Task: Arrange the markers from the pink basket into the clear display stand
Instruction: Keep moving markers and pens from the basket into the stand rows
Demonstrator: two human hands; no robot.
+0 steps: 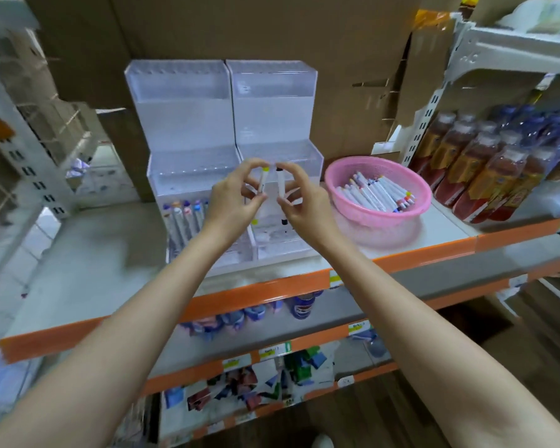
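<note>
- Orange-edged shelf [272, 287]: pale grey top, orange strip along the front lip, small yellow-green price tag [335, 277] stuck on the strip.
- Behind the shelf, rising past the top of view: brown cardboard boxes [272, 30], one flap torn at right.
- Right end of the shelf: rows of bottles [485, 179], red-brown contents, orange-yellow labels; blue-tinted bottles [527, 121] just behind them.
- Right rear corner of the shelf: white slotted upright [425, 130].
- Left of the shelf: white rack [23, 150] with dark slots, blurred.
- Under the shelf: blue bottle tops [301, 305] on the next tier; lower still, jumbled packets [256, 389].
- Below and right of the shelf: wood-patterned floor [498, 367].
</note>
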